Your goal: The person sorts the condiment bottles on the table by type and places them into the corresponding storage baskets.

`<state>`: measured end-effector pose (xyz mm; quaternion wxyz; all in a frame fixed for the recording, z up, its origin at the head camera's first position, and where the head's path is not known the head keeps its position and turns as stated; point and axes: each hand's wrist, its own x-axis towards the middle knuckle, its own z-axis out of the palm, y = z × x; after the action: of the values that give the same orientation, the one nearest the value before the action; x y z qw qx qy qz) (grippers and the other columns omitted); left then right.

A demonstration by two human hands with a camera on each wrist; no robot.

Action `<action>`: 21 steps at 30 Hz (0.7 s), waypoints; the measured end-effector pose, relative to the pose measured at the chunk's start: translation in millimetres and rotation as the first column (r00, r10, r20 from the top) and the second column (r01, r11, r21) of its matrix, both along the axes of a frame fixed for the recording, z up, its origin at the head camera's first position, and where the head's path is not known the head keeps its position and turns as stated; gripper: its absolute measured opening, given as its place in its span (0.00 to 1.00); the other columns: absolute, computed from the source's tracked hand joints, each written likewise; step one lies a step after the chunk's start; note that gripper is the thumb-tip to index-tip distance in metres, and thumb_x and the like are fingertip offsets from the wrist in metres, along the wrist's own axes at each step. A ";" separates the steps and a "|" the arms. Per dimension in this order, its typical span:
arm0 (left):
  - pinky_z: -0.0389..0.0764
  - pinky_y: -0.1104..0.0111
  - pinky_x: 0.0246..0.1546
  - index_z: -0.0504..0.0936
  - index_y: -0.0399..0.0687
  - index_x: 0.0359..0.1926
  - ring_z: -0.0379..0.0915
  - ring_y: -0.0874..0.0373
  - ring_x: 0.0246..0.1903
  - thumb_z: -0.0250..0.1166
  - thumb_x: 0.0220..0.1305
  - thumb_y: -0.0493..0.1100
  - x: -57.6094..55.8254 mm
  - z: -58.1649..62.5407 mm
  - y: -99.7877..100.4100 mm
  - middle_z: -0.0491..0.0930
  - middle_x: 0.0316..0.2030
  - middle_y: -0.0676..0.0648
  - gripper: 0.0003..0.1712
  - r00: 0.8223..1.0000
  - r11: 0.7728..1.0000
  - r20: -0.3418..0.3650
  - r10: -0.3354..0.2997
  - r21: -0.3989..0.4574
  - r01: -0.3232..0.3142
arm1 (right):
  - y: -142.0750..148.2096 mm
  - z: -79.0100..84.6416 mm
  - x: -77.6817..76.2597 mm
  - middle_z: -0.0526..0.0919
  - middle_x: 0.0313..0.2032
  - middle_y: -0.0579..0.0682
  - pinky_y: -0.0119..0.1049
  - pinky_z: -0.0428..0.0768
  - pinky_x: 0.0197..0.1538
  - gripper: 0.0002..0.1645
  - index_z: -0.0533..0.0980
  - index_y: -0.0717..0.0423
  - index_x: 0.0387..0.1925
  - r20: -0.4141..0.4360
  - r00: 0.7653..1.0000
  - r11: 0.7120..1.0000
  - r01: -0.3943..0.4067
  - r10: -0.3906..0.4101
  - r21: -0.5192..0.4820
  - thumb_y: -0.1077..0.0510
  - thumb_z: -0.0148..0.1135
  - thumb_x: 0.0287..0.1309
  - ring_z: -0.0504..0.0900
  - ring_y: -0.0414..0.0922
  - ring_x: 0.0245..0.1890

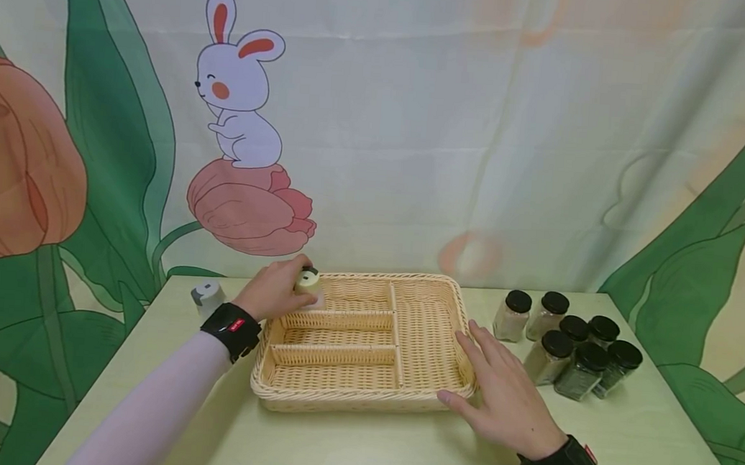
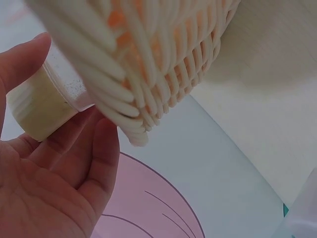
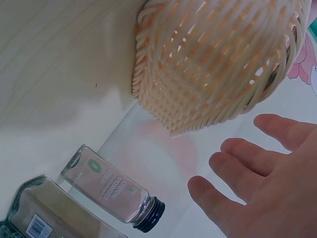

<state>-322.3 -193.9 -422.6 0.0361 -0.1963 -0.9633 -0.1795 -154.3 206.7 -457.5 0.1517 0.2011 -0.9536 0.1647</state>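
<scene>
My left hand holds a small shaker jar with a pale yellow-green lid at the back left compartment of a wicker basket. In the left wrist view, the thumb and fingers grip its yellowish lid, and the basket's woven rim hides part of the clear body. My right hand is at the basket's right end with its fingers spread, holding nothing. From the right wrist view, the fingers look apart from the basket wall.
Another shaker jar with a whitish lid stands left of the basket. Several glass spice jars with black lids stand together at the right. Dividers split the basket into compartments. Behind the table hangs a printed curtain.
</scene>
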 end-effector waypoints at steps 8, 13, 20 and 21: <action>0.87 0.54 0.48 0.74 0.46 0.61 0.83 0.52 0.42 0.78 0.60 0.52 1.1 -2.0 -0.9 0.85 0.47 0.43 0.35 1.000 1.000 -0.001 0.006 0.013 -0.006 | -0.9 0.0 0.8 0.59 0.79 0.62 0.66 0.65 0.71 0.57 0.60 0.55 0.79 0.002 1.000 1.000 -0.001 0.001 0.002 0.26 0.63 0.62 0.62 0.63 0.77; 0.87 0.53 0.50 0.73 0.45 0.62 0.84 0.50 0.45 0.78 0.60 0.51 2.5 -0.7 -1.2 0.85 0.49 0.42 0.35 1.000 0.999 0.016 0.017 0.044 -0.018 | -1.1 0.1 0.8 0.60 0.79 0.61 0.66 0.66 0.71 0.57 0.60 0.55 0.79 -0.003 1.000 1.000 -0.001 0.001 0.003 0.26 0.63 0.61 0.62 0.63 0.77; 0.87 0.54 0.51 0.73 0.46 0.63 0.83 0.51 0.46 0.78 0.60 0.51 2.8 -0.1 -4.3 0.84 0.50 0.43 0.35 0.999 0.997 0.025 0.023 0.067 -0.024 | -1.1 -0.2 1.0 0.60 0.79 0.61 0.66 0.66 0.71 0.57 0.61 0.55 0.79 -0.010 1.000 1.000 -0.001 0.001 0.004 0.25 0.62 0.61 0.62 0.63 0.77; 0.87 0.54 0.50 0.73 0.46 0.63 0.83 0.51 0.45 0.78 0.60 0.51 2.8 -0.3 -4.8 0.84 0.50 0.43 0.35 0.999 0.997 0.025 0.025 0.067 -0.027 | -1.0 -0.1 1.2 0.59 0.79 0.61 0.66 0.66 0.71 0.57 0.61 0.55 0.79 -0.010 1.000 1.000 -0.001 0.001 0.004 0.25 0.62 0.61 0.62 0.63 0.77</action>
<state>-319.5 -198.8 -422.8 0.0334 -0.1803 -0.9595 -0.2138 -153.0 205.7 -457.6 0.1562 0.2027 -0.9531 0.1618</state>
